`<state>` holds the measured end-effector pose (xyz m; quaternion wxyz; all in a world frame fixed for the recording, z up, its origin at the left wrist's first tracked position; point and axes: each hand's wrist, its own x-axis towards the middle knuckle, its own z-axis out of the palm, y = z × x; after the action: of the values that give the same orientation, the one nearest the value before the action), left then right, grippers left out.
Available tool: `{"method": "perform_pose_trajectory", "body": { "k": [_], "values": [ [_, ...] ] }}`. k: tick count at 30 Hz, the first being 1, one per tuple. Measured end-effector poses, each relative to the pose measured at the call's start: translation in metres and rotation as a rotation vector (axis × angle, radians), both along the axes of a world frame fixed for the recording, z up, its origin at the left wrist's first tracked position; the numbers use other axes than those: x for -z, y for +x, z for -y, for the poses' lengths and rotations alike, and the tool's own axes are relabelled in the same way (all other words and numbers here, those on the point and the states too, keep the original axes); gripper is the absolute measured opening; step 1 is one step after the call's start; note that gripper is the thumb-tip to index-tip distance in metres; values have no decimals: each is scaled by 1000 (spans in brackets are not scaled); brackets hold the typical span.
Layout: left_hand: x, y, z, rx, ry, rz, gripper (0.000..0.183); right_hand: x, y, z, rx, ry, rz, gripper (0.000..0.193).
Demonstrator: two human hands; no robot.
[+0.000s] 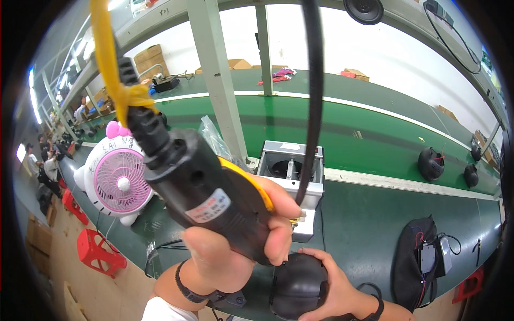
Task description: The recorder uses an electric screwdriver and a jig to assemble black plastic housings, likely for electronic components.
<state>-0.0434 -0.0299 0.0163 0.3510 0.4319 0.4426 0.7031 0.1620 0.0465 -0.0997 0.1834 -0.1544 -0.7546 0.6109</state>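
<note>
Black rounded housing (297,289) sits at the near side of the green table (364,230), low in the view, with the person's right hand (342,294) around its right side. The fingers of that hand are spread wide to the housing's breadth, steadying it from above and below the curve; whether it rests fully on the table cannot be told.

The left hand (227,267) is wrapped firmly about a black electric screwdriver (214,198), which hangs from a yellow band (128,99). Its working end is hidden behind the hand, so contact with the housing cannot be confirmed.

As far as can be judged, this piece is partway through: its outer shell looks formed, and the tool and part are both in hand, but no seated screw is visible, so the fastening is best taken as unfinished. Just beyond stands a grey metal machine (292,190), possibly a screw feeder.

Farther right, an opened dark shell (407,257) lies with wires and a module exposed, seemingly less complete. Another round black housing (431,164) stands on the far green strip; its stage of completion is unclear.
</note>
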Motion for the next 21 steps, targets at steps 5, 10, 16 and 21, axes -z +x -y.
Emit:
{"method": "perform_pose_trajectory", "body": {
  "k": [5, 10, 16, 21],
  "values": [
    [31, 0, -12, 129, 37, -7, 100, 0, -5, 5, 14, 8, -20, 124],
    [38, 4, -14, 293, 110, 35, 90, -14, -7, 24, 163, -261, -24, 119],
    [28, -6, -2, 486, 95, 0, 90, -43, -7, 45, 232, 156, 45, 115],
    [12, -2, -1, 337, 249, 82, 86, -53, -2, 42, 195, 747, -58, 108]
  ]
}}
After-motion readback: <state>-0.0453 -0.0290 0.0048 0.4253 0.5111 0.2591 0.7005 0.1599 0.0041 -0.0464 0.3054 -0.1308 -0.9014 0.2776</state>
